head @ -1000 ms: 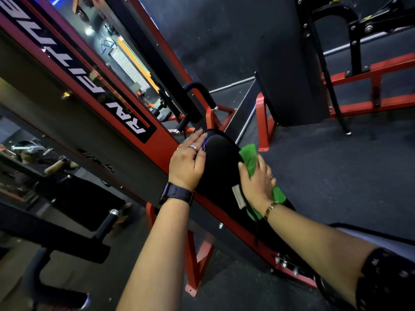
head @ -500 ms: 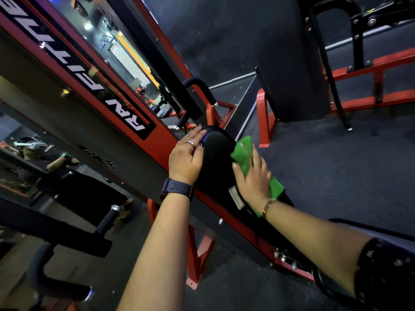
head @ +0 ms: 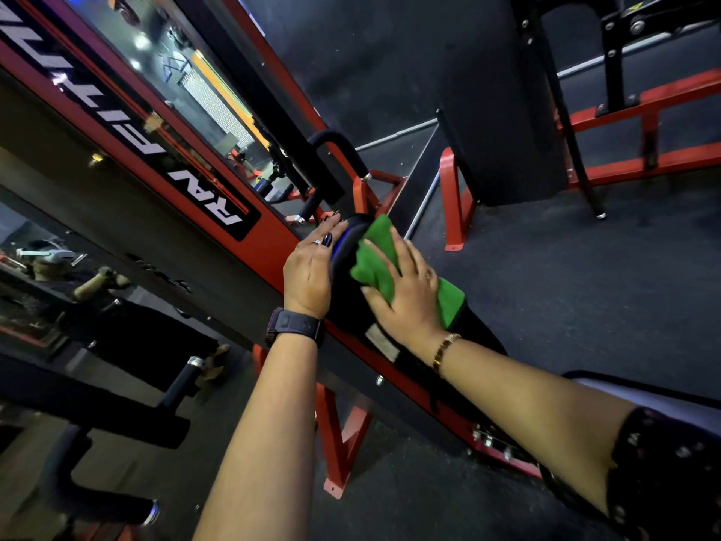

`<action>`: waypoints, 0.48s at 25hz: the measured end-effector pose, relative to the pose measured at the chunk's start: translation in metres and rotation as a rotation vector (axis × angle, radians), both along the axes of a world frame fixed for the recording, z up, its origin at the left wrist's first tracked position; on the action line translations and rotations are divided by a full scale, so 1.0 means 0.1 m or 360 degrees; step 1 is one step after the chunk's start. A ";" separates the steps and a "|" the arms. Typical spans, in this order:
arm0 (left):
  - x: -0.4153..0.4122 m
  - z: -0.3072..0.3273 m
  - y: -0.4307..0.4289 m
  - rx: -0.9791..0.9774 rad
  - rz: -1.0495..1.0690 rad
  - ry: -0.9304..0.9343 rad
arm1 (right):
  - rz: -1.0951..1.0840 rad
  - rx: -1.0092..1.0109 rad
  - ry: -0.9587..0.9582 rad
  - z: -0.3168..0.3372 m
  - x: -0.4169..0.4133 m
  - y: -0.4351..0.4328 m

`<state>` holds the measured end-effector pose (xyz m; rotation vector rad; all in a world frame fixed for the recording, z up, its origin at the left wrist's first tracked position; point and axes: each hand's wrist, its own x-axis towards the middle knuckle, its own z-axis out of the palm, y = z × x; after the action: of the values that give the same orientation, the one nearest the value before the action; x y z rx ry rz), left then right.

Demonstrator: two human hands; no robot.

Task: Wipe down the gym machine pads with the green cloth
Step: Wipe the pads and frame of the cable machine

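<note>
Head view: left hand [head: 312, 275] lies flat, fingers straight, against the left side of the pad [head: 347, 306], apparently steadying it. Cloth [head: 374, 251] sits bunched on the pad's upper end, pressed under the right hand [head: 409, 302], whose fingers are spread and straight. Risk: the bunched cloth may slide off the rounded end, leaving that edge unwiped.

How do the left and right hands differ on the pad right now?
The left hand lies bare against the left side of the black pad, fingers fairly straight; the right hand presses the green cloth onto the pad, fingers spread. The left wrist carries a dark watch; the right wrist has a thin bracelet. Both hands bear on the same pad.
</note>
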<state>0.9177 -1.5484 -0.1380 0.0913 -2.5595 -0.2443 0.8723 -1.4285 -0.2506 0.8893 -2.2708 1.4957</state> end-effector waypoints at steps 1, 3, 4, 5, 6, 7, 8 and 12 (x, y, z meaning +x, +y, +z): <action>0.00 0.00 0.01 0.0006 0.0007 -0.0004 | 0.0023 0.0001 0.0075 0.16 0.03 -0.05; -0.01 0.01 0.04 -0.0062 0.0016 -0.0016 | 0.0096 0.0052 0.0470 0.07 0.08 -0.07; 0.00 0.01 0.07 -0.0110 0.0029 -0.0026 | 0.0158 0.0095 0.0644 -0.14 0.12 -0.03; 0.01 0.02 0.08 -0.0114 0.0048 -0.0033 | 0.0215 0.0132 0.0745 -0.40 0.15 0.03; 0.02 0.03 0.13 -0.0055 0.0084 -0.0030 | 0.0242 0.0146 0.0718 -0.62 0.18 0.10; 0.04 0.03 0.17 0.0003 0.0126 -0.0027 | 0.0208 0.0103 0.0551 -0.77 0.18 0.16; 0.05 0.03 0.20 0.0011 0.0151 -0.0012 | 0.0117 0.0037 0.0281 -0.77 0.16 0.18; 0.04 0.01 0.25 -0.0135 0.0205 -0.0001 | -0.0094 -0.0160 -0.0582 0.04 -0.01 -0.01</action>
<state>0.9222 -1.5235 -0.1366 0.2234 -2.5485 -0.0862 0.8717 -1.4300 -0.2463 0.5501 -2.4122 1.8535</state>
